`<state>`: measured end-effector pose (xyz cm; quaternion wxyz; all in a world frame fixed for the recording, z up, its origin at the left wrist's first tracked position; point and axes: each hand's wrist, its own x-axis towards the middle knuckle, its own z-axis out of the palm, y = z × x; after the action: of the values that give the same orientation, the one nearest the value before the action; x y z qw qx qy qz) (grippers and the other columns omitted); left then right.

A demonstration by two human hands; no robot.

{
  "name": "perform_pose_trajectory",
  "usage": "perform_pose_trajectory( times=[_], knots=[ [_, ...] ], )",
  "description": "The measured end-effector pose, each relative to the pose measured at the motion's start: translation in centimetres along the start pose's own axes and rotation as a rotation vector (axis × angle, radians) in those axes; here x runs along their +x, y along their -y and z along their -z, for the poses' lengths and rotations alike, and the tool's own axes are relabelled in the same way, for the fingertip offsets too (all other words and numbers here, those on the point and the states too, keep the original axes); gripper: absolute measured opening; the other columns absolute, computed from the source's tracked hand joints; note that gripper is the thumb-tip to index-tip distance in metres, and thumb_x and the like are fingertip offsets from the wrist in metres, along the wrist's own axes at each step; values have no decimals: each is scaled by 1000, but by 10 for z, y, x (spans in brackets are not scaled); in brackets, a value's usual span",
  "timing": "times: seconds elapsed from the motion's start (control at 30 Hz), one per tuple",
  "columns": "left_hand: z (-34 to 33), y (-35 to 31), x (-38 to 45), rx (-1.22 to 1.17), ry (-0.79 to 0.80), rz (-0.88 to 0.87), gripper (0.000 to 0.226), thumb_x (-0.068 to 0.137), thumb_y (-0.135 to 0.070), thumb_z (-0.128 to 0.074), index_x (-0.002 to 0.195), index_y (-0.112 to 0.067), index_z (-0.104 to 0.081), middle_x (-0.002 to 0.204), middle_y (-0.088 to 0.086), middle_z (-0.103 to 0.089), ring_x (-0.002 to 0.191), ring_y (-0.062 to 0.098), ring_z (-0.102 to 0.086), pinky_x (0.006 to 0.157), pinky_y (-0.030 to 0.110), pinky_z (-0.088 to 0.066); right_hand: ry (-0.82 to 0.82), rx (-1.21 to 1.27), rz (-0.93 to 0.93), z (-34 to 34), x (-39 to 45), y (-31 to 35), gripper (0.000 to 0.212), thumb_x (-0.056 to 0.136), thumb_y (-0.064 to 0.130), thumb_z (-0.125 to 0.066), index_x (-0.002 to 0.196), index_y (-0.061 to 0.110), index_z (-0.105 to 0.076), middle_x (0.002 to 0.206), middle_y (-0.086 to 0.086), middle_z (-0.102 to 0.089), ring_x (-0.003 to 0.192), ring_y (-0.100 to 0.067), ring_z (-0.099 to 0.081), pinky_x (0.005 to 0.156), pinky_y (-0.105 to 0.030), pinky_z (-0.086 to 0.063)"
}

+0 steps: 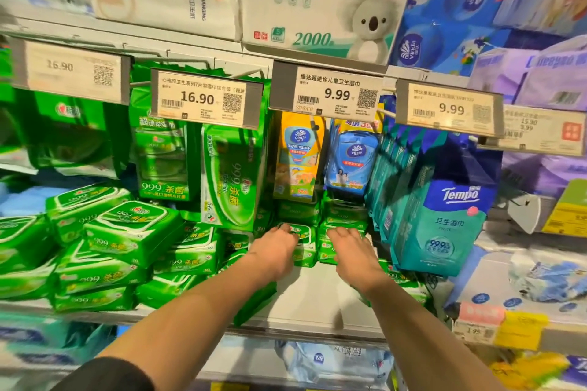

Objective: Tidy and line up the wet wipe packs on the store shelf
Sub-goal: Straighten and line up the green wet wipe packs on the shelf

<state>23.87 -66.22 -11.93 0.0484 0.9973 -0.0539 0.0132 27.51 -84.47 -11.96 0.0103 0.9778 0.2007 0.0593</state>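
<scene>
Hands — two, left hand [276, 247] and right hand [352, 247], each spread flat on one green pack [303, 241]

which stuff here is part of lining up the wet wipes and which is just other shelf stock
In the job:
- left hand on a small green wipe pack
- right hand on the green pack beside it
- jumbled green 999 packs on the shelf

Just shelf stock:
- koala facial tissue box
- hanging Tempo packs
- hanging Vinda packs
- price tags
</scene>
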Motion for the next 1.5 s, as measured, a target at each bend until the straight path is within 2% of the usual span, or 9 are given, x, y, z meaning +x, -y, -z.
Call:
perform_pose_trajectory(
  times=[0.3,0.43,0.53,0.77,0.93,1.13,1.27,1.37,1.5],
  knots=[
    [2,7,-37,-3,-88,-52,41,89,-35,-56,121,-9,-57,122,16,-54,114,35,-53,97,43,-46,29,-31,-92,-18,-2,10,71,78,-7,-57,138,20,-31,145,-4,-31,135,-29,-27,109,-55,-30],
    [1,16,-59,-30,-216,-79,41,88,-37,-53,117,-9,-58,113,16,-55,109,34,-49,97,43,-41,110,-135,-94,-10,-3,22,72,83,7,-57,146,20,-24,155,-4,-20,146,-28,-10,114,-63,-11],
    [5,26,-83,-29,-275,-93,40,89,-38,-53,114,-7,-60,109,18,-56,108,35,-47,96,42,-39,96,-160,-113,0,-15,40,68,82,23,-58,143,18,-29,158,-6,-15,148,-30,-4,117,-56,-11],
    [10,84,-164,-116,-377,-288,32,85,-33,-59,102,-6,-59,101,19,-56,103,39,-51,90,44,-47,-16,-12,-218,35,-74,121,51,80,38,-60,125,15,-48,133,-11,-45,125,-31,-43,95,-39,-45],
    [27,158,-231,-138,-330,-339,34,87,-36,-55,101,-6,-61,99,18,-59,99,37,-55,85,43,-49,34,-23,-162,82,-102,220,29,80,43,-59,95,19,-64,108,-10,-67,102,-29,-64,79,-33,-51],
    [74,242,-264,-248,-403,-142,37,85,-43,-56,99,-9,-63,95,13,-62,93,32,-60,82,36,-49,-169,181,98,135,-82,309,24,80,40,-62,95,21,-64,105,-10,-61,102,-31,-60,84,-37,-51],
    [93,287,-254,-256,-390,171,45,83,-48,-63,104,-7,-59,105,16,-58,101,33,-56,88,37,-46,-26,71,117,130,-63,328,73,80,50,-68,141,21,-40,143,-15,-34,132,-36,-33,109,-48,-35],
    [101,303,-239,-196,-347,273,68,80,-60,-62,118,-4,-51,118,20,-51,113,37,-49,97,44,-43,70,94,78,120,-51,332,88,78,52,-72,150,30,-26,159,-15,-9,144,-39,-12,115,-55,-22],
    [106,311,-211,-213,-221,364,97,73,-75,-60,135,-5,-38,135,20,-42,127,37,-40,105,47,-38,99,205,61,101,-34,332,88,75,55,-74,145,34,-26,158,-17,-11,145,-38,-10,115,-55,-23]
  ],
)
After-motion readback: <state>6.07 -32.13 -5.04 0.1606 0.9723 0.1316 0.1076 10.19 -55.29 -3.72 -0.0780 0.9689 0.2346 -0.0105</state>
